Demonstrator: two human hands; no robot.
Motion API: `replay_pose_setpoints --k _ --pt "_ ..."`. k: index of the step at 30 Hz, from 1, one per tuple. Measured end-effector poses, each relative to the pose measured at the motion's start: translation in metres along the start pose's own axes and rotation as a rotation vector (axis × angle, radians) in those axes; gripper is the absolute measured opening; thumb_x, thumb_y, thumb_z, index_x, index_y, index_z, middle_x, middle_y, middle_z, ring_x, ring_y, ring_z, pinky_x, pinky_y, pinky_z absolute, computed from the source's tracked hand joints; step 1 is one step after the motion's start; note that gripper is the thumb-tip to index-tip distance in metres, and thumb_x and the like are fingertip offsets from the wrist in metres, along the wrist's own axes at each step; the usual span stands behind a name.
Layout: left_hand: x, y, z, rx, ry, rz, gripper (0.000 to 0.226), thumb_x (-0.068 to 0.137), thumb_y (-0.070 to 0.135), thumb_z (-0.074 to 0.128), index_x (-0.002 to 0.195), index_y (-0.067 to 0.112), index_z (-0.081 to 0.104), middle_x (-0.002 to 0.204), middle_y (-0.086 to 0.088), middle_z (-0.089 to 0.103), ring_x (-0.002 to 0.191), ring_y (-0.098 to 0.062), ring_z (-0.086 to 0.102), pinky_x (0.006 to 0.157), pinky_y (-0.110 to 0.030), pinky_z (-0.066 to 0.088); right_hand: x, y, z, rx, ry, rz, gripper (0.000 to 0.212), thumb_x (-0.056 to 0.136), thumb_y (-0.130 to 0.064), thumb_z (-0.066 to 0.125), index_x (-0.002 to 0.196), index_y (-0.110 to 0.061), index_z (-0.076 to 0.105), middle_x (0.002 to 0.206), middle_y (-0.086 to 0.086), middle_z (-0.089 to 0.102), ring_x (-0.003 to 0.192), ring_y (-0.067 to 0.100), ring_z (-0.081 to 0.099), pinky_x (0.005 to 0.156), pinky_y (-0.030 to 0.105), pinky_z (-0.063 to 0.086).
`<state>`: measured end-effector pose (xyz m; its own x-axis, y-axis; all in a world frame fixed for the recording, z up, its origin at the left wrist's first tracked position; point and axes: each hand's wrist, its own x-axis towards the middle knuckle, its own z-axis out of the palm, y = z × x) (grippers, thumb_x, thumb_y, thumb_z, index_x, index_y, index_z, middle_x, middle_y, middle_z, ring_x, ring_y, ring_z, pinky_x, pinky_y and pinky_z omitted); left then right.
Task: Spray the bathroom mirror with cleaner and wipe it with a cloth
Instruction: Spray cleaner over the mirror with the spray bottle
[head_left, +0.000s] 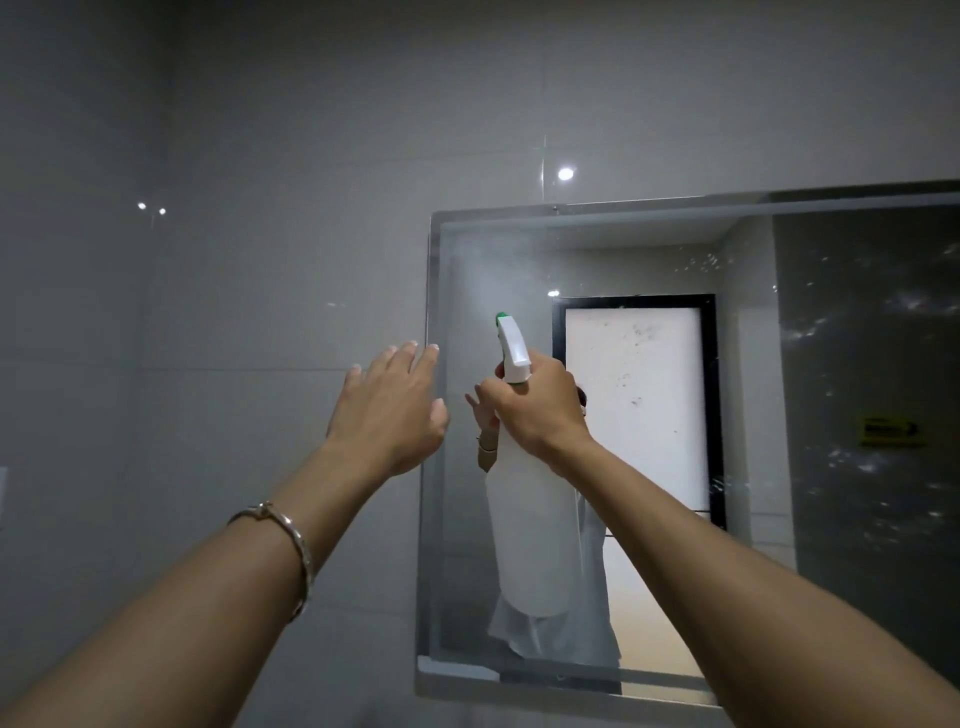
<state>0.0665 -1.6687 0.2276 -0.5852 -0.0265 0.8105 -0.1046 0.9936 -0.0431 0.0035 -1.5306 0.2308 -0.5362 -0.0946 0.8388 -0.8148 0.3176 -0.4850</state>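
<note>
A wall-mounted mirror (841, 364) fills the right half of the view, with droplets speckling its right side and a faint mist near its upper left corner. My right hand (535, 410) grips the neck of a white spray bottle (535, 545) with a green-tipped nozzle, held upright in front of the mirror's left part and aimed up-left. My left hand (389, 410) is raised with its fingers spread and relaxed beside the mirror's left edge, holding nothing. No cloth is in view.
Glossy grey wall tiles (208, 260) surround the mirror. The mirror reflects a person in white, a dark-framed door and a yellow sign (891, 430).
</note>
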Motion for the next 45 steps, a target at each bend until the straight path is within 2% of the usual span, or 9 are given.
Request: replay_pose_setpoints --k 2,9,13,24,28,31,37,41,45 --pt "-0.002 0.002 -0.001 0.001 -0.006 0.009 0.062 0.095 0.033 0.041 0.149 0.016 0.016 0.155 -0.007 0.02 0.142 -0.023 0.021 0.113 -0.045 0.021 -0.002 0.001 -0.006 0.001 0.013 0.007 0.018 0.077 -0.019 0.061 0.081 -0.001 0.059 0.065 0.002 0.062 0.043 -0.002 0.055 0.053 0.029 0.049" --pt "0.007 0.021 -0.005 -0.032 -0.009 -0.007 0.062 0.095 0.033 0.041 0.149 0.017 0.018 0.155 -0.007 0.022 0.14 -0.024 0.025 0.112 -0.044 0.025 -0.004 0.008 -0.045 0.032 0.043 -0.026 0.014 0.079 -0.019 0.058 0.085 -0.007 0.056 0.062 -0.005 0.054 0.051 -0.004 0.06 0.068 0.051 0.056" --pt "0.009 0.049 -0.006 -0.069 0.009 -0.002 0.061 0.094 0.033 0.041 0.149 0.017 0.02 0.155 -0.006 0.023 0.139 -0.024 0.026 0.111 -0.043 0.027 -0.01 0.011 -0.071 0.054 -0.021 0.028 0.02 0.069 -0.027 0.055 0.075 -0.009 0.06 0.062 0.0 0.064 0.047 0.01 0.064 0.063 0.048 0.058" --pt "-0.002 0.105 -0.001 -0.057 -0.019 0.026 0.059 0.094 0.031 0.041 0.148 0.017 0.021 0.154 -0.006 0.024 0.138 -0.024 0.028 0.109 -0.042 0.028 -0.027 0.038 -0.124 0.032 0.062 0.059 0.023 0.069 -0.024 0.054 0.078 -0.003 0.057 0.063 0.004 0.064 0.053 0.011 0.067 0.06 0.037 0.054" --pt "-0.001 0.113 -0.007 -0.083 -0.003 0.063 0.058 0.095 0.031 0.041 0.148 0.017 0.021 0.154 -0.007 0.023 0.139 -0.023 0.027 0.11 -0.044 0.029 -0.025 0.037 -0.146 -0.009 0.131 0.077 0.024 0.068 -0.025 0.058 0.074 -0.001 0.06 0.066 0.011 0.066 0.063 0.029 0.067 0.058 0.045 0.057" --pt "-0.002 0.117 -0.012 -0.113 0.021 0.095 0.058 0.095 0.033 0.041 0.148 0.017 0.022 0.154 -0.008 0.024 0.139 -0.023 0.027 0.109 -0.044 0.03 -0.036 0.037 -0.153 -0.079 0.142 0.099 0.017 0.074 -0.018 0.061 0.074 -0.001 0.061 0.063 0.008 0.067 0.054 0.019 0.067 0.048 0.03 0.05" --pt "0.001 0.113 -0.019 -0.161 0.035 0.136 0.056 0.096 0.034 0.039 0.147 0.017 0.022 0.153 -0.008 0.025 0.139 -0.023 0.027 0.11 -0.043 0.027 -0.045 0.03 -0.152 -0.086 0.169 0.113 0.011 0.07 -0.019 0.061 0.069 -0.009 0.057 0.053 -0.007 0.057 0.051 0.011 0.059 0.055 0.039 0.055" --pt "0.003 0.115 -0.019 -0.214 0.049 0.174 0.054 0.095 0.032 0.039 0.145 0.016 0.026 0.151 -0.007 0.028 0.136 -0.022 0.03 0.108 -0.042 0.03 -0.043 0.021 -0.15 -0.112 0.239 0.11 0.022 0.065 -0.029 0.055 0.074 -0.009 0.056 0.066 0.005 0.06 0.066 0.032 0.066 0.059 0.051 0.055" --pt "0.001 0.124 -0.013 -0.274 0.061 0.211 0.048 0.094 0.031 0.041 0.139 0.016 0.036 0.143 -0.007 0.039 0.13 -0.024 0.037 0.102 -0.04 0.034 -0.048 0.023 -0.151 -0.211 0.298 0.147 0.032 0.062 -0.036 0.052 0.072 -0.006 0.058 0.067 0.01 0.062 0.064 0.031 0.067 0.06 0.049 0.055"
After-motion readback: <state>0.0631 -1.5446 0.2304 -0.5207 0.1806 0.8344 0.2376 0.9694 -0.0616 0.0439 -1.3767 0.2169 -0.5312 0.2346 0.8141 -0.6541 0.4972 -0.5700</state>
